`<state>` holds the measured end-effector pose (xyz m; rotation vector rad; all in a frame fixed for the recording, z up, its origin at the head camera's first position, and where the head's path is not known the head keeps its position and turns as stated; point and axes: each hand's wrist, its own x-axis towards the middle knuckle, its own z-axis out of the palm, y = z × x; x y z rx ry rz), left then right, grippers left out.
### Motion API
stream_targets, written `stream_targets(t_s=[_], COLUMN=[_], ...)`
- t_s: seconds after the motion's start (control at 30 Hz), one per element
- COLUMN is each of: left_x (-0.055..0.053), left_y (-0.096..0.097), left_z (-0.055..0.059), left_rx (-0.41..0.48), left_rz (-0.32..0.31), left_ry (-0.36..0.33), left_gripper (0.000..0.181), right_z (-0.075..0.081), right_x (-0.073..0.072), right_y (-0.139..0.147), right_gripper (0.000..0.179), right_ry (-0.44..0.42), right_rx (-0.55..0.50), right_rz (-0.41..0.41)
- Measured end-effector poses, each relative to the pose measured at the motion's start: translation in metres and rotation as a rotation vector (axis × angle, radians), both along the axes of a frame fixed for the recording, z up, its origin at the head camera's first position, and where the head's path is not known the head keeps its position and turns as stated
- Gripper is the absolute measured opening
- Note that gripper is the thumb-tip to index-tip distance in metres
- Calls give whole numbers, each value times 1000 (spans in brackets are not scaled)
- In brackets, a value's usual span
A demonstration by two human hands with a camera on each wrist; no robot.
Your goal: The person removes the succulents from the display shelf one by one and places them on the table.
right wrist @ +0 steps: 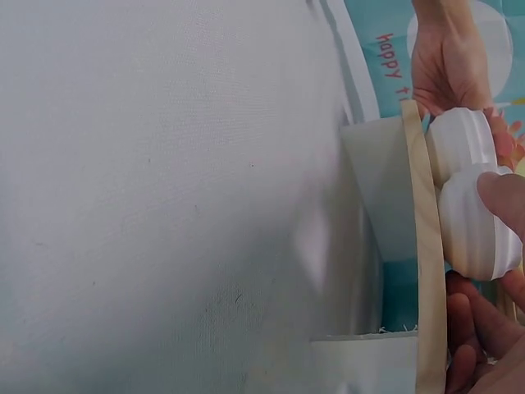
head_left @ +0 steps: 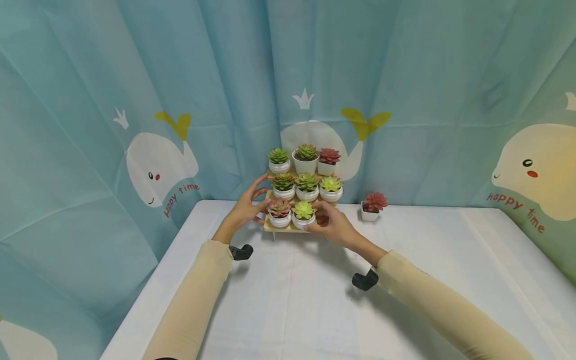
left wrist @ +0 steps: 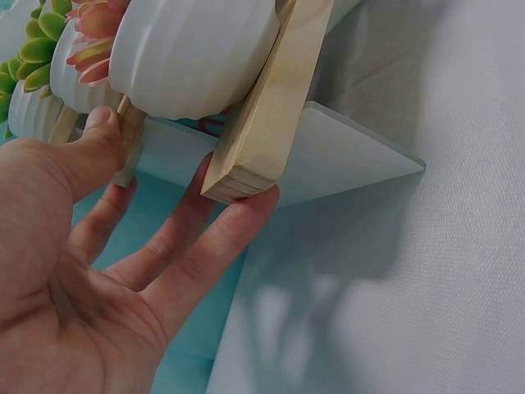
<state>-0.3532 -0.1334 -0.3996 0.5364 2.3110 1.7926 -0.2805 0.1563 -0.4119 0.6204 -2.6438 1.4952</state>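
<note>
A three-tier wooden plant stand point(head_left: 270, 228) holds potted succulents in white pots. My right hand point(head_left: 335, 226) grips the yellow-green succulent point(head_left: 304, 212) at the middle of the lowest tier, its thumb on the front of the pot point(right wrist: 472, 226) and its other fingers round the right side. Left of that pot is a pink-red succulent point(head_left: 280, 212). At the stand's left end, my left hand point(head_left: 244, 207) has its fingers spread, with fingertips touching the lowest board's end point(left wrist: 250, 176) and the thumb beside the middle board point(left wrist: 130, 139).
A red succulent point(head_left: 375, 206) in a square white pot stands on the white-covered table point(head_left: 288, 300), right of the stand. Three pots line the middle tier and three the top, including a red succulent point(head_left: 329, 160). A blue curtain point(head_left: 234, 100) hangs close behind.
</note>
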Motion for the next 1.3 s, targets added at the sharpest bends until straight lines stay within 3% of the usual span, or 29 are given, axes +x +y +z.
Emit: stream_targets(t_s=[0.63, 1.07, 1.3], left_x=[1, 2, 2], left_y=[1, 0, 0], left_z=[0, 1, 0], left_rx=[3, 1, -5], left_rz=[6, -2, 2], left_ry=[2, 11, 4], left_gripper=[76, 76, 77], right_z=[0, 2, 10], right_x=[2, 5, 11], right_y=[-2, 9, 19], right_gripper=[63, 65, 66], right_ry=[7, -22, -24], right_rx=[24, -21, -23], right_rz=[-35, -1, -6])
